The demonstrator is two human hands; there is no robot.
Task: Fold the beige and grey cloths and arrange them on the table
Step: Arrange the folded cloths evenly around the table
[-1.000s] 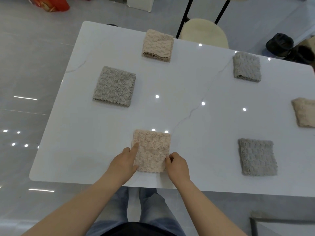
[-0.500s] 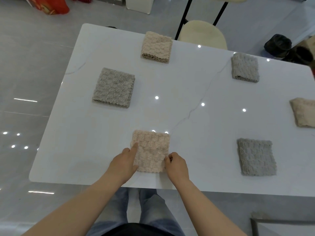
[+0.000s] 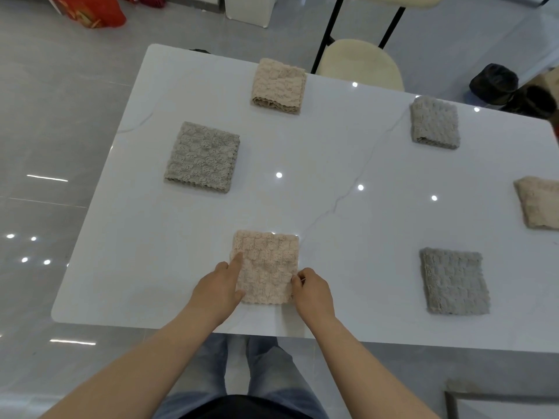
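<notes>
Nothing has moved this past second: my left hand (image 3: 216,293) lies spread on the folded beige cloth (image 3: 266,267), lower centre of the desk (image 3: 348,237), my right hand (image 3: 313,293) pinching its right edge. Folding looks finished; only squaring remains.

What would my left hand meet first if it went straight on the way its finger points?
The left hand touches the near beige cloth, so it would cross that cloth's far left corner first. Beyond, the table looks bare, though the exact line is uncertain.
</notes>
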